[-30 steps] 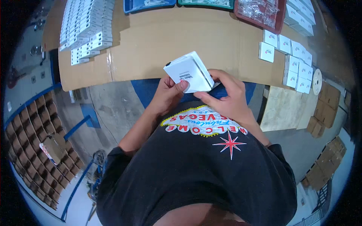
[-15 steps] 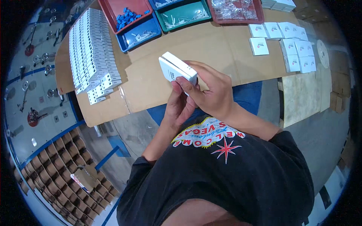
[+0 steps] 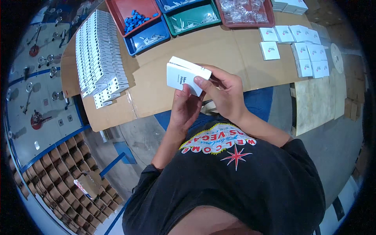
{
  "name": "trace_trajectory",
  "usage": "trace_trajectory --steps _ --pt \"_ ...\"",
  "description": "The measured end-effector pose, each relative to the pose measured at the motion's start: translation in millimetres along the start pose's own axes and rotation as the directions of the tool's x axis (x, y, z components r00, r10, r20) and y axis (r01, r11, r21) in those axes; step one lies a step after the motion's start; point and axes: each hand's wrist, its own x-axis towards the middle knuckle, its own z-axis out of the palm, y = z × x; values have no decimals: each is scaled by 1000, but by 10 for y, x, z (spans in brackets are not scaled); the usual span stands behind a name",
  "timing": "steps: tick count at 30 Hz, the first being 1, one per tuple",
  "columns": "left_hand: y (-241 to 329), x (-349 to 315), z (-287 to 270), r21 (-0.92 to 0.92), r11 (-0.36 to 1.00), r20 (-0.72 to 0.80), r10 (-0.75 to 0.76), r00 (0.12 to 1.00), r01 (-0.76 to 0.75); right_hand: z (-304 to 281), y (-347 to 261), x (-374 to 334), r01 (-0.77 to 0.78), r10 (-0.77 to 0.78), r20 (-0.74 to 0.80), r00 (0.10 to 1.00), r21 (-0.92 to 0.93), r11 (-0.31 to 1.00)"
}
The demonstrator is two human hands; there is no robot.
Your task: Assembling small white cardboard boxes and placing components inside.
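Observation:
A small flat white box (image 3: 177, 76) with dark print on its face is held up in front of my chest, over the near edge of the cardboard-covered table. A narrow gap runs along its top edge, between the front panel and the part behind. My left hand (image 3: 185, 108) grips the box from below, thumb on the lower part of the printed face. My right hand (image 3: 225, 92) closes round its right side, with the thumb on the face and the fingers behind. The back of the box and several fingertips are hidden.
Tall rows of stacked white pieces (image 3: 96, 51) stand on the table's left. Along the back are a red tray with blue parts (image 3: 117, 13), blue (image 3: 137, 49) and green (image 3: 188, 29) trays of white pieces, and a red tray of clear bags (image 3: 266, 21). White boxes (image 3: 301, 35) sit at right.
The box has turned in my hands, so its printed face shows more fully and its top edge less. Both hands still hold it. The whole view has shifted slightly.

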Motion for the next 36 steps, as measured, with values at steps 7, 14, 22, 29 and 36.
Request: trace_trajectory --steps 7,14,22,29,36 --pt "133 -13 -84 241 958 24 157 987 -158 -257 113 -74 -5 -5 77 997 122 993" --pt "418 -311 36 718 693 14 68 998 -58 -505 -82 -85 279 -128 366 922 -397 874" --pt "336 -410 226 811 549 209 54 976 -204 -654 141 -241 257 -169 335 927 -238 937" --pt "270 -428 140 822 551 157 23 987 -144 -578 105 -348 122 -70 283 957 -172 977" --pt "216 -406 159 801 560 224 46 974 -210 -710 115 -277 278 -144 367 919 -345 897"
